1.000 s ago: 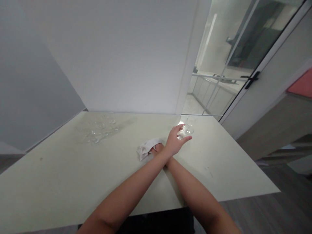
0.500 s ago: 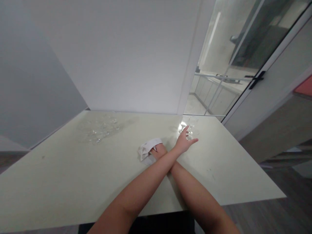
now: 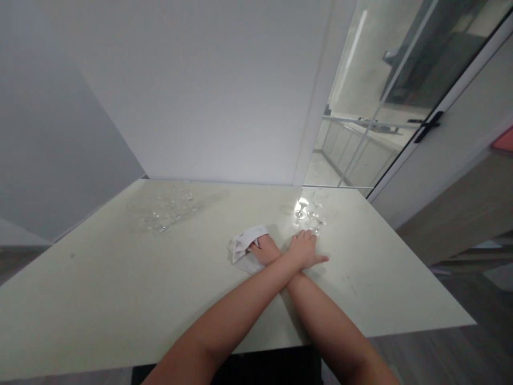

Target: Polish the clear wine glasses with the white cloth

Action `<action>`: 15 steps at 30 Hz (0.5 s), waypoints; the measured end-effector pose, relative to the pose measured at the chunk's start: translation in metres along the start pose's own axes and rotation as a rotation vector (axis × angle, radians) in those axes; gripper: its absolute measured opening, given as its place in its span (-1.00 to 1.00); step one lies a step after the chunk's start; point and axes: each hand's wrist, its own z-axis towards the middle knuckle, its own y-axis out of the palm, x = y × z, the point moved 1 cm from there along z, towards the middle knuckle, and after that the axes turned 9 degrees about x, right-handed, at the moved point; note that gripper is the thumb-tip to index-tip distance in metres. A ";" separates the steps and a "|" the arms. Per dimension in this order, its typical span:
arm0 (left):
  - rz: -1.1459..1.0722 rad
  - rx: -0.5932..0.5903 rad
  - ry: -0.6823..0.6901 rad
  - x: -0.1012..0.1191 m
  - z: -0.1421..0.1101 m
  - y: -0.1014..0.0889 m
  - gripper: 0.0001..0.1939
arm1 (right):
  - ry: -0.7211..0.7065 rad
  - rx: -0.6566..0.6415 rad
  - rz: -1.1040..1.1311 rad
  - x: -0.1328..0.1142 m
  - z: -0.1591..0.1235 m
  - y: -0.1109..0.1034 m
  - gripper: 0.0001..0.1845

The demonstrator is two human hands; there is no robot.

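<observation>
My forearms cross over the white table (image 3: 120,299), the left one on top. My left hand (image 3: 303,250) is at the right, just in front of a small group of clear stemmed glasses (image 3: 311,213). Its thumb sticks out to the side and its fingers stretch forward, with nothing seen in them. Beneath the left forearm, my right hand (image 3: 266,249) reaches to the left and grips a white cloth (image 3: 249,235). Part of the cloth lies on the tabletop, and some of the right fingers are hidden in it.
Several more clear glasses (image 3: 164,214) stand close together at the back left of the table. A white wall (image 3: 224,107) rises behind the table. At the right is a glass-paned door with a black handle (image 3: 428,127).
My left hand has come back toward me, away from the glasses at the right, which now show more fully. My right hand stays on the cloth.
</observation>
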 end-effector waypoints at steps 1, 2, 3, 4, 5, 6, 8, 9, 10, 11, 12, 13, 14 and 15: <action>0.008 -0.016 0.007 0.000 0.001 0.001 -0.15 | -0.003 -0.002 0.003 0.000 0.000 0.000 -0.70; 0.014 -0.037 0.013 0.001 0.002 0.002 -0.14 | -0.005 -0.005 0.005 -0.001 0.000 -0.001 -0.70; 0.019 -0.060 0.019 0.001 0.004 0.003 -0.13 | -0.005 -0.008 0.009 -0.002 0.000 -0.001 -0.70; 0.022 -0.081 0.022 0.001 0.005 0.004 -0.13 | -0.001 -0.006 0.019 -0.002 0.000 -0.002 -0.70; 0.022 -0.098 0.024 0.001 0.007 0.005 -0.12 | 0.006 -0.004 0.030 -0.003 0.000 -0.003 -0.70; 0.019 -0.111 0.026 0.001 0.010 0.006 -0.12 | 0.016 0.003 0.041 -0.003 0.000 -0.003 -0.70; 0.011 -0.127 0.030 0.000 0.016 0.008 -0.12 | 0.045 0.025 0.061 -0.002 0.002 -0.004 -0.70; 0.008 -0.132 0.030 0.000 0.019 0.008 -0.12 | 0.055 0.034 0.071 -0.001 0.002 -0.005 -0.70; 0.005 -0.137 0.029 0.000 0.022 0.009 -0.12 | 0.057 0.037 0.081 0.000 0.003 -0.004 -0.70; 0.004 -0.139 0.026 -0.001 0.024 0.009 -0.11 | 0.053 0.036 0.092 0.002 0.004 -0.004 -0.70; 0.004 -0.139 0.022 -0.001 0.026 0.009 -0.11 | 0.045 0.029 0.106 0.003 0.004 -0.004 -0.70; 0.006 -0.138 0.018 -0.001 0.028 0.009 -0.11 | 0.037 0.022 0.119 0.005 0.005 -0.003 -0.70; 0.007 -0.136 0.015 -0.001 0.029 0.008 -0.10 | 0.032 0.015 0.129 0.006 0.005 -0.003 -0.70; 0.009 -0.133 0.014 -0.002 0.029 0.008 -0.11 | 0.029 0.013 0.137 0.006 0.005 -0.003 -0.71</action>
